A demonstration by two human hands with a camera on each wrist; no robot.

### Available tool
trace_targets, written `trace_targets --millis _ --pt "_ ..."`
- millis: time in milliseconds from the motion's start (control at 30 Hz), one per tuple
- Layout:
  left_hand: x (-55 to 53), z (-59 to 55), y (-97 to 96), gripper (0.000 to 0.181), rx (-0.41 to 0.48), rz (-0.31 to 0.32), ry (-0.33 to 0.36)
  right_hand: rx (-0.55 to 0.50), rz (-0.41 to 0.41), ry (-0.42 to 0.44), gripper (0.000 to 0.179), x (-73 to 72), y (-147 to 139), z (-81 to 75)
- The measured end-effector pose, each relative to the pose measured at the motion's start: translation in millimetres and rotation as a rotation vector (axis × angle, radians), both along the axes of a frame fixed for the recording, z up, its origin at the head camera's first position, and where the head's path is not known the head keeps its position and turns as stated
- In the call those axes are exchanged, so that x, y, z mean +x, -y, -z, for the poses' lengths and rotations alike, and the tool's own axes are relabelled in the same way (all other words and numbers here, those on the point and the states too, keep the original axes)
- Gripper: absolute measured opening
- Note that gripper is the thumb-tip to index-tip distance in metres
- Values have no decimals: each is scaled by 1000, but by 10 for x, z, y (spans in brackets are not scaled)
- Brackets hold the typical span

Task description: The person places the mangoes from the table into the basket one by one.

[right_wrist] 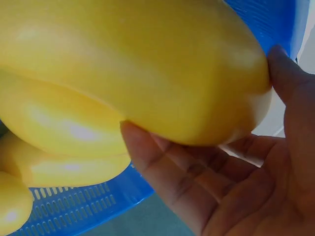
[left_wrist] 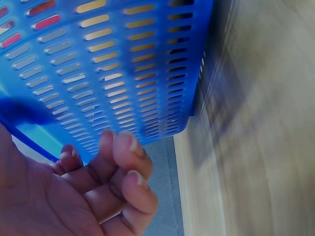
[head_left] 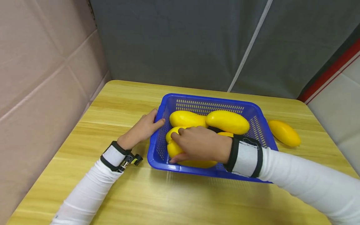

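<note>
A blue plastic basket with slotted walls holds several plump yellow mangoes. My left hand grips its left rim, thumb over the top; in the left wrist view its bent fingers are outside the slotted wall. Inside the basket, my right hand holds a yellow mango at its left end. The right wrist view shows the thumb on one side of that mango and the fingers beneath it. Two more mangoes lie along the back, one at the left and one at the right.
An orange-yellow mango lies on the wooden table just right of the basket. Something dark shows under the back right mango. A grey curtain hangs behind the table, and a pale padded wall stands at the left.
</note>
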State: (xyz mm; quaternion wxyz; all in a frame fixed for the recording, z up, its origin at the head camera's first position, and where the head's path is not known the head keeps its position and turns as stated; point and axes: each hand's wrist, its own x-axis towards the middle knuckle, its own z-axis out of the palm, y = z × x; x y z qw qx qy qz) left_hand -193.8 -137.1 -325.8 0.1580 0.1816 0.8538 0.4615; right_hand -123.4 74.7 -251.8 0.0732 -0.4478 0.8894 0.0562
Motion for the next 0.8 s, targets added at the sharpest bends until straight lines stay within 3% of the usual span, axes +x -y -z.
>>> trace_targets --millis 367,600,800 --pt "15 -1 16 41 17 1 5 -8 -86 289 60 -52 -158 -124" --pt "12 2 17 40 -3 -2 -13 -137 -89 247 54 -70 -99 -52" --pt "6 -6 6 40 0 5 -9 -134 -103 189 47 -58 0 -29"
